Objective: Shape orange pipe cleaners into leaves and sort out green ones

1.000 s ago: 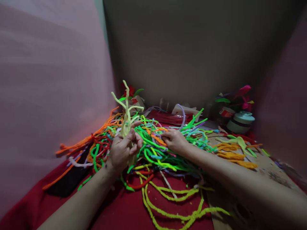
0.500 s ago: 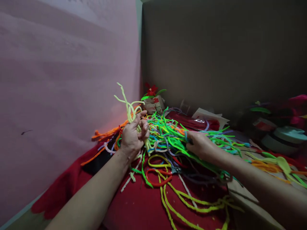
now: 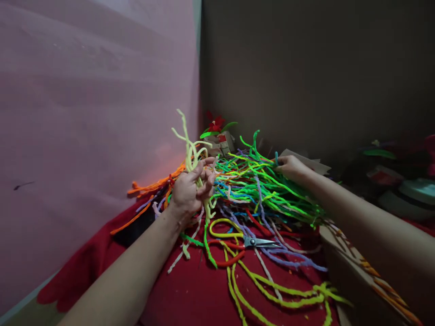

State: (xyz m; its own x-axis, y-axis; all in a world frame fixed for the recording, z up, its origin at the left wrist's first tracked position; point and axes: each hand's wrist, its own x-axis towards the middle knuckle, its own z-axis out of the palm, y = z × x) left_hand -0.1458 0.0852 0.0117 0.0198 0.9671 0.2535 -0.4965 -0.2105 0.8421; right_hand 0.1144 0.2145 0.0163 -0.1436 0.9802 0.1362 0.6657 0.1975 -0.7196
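Note:
My left hand is closed around a bunch of pale yellow pipe cleaners, whose bent ends stick up above the thumb. To the right, my right hand pinches green pipe cleaners at the far side of the heap, with a blue bit beside the fingers. Between the hands spreads a tangle of green, yellow, blue, pink and purple pipe cleaners. Below it lie scissors with one yellow and one red handle, their blades pointing right.
Long yellow pipe cleaners lie on the red cloth in front. Orange ones rest by the pink wall. A red pipe-cleaner flower stands behind the heap. At the right are a cardboard edge and a pale container.
My right hand has moved up and away, lifting and shifting the green pipe cleaners. The scissors' blades are now uncovered. My left hand keeps its hold on the pale yellow ones.

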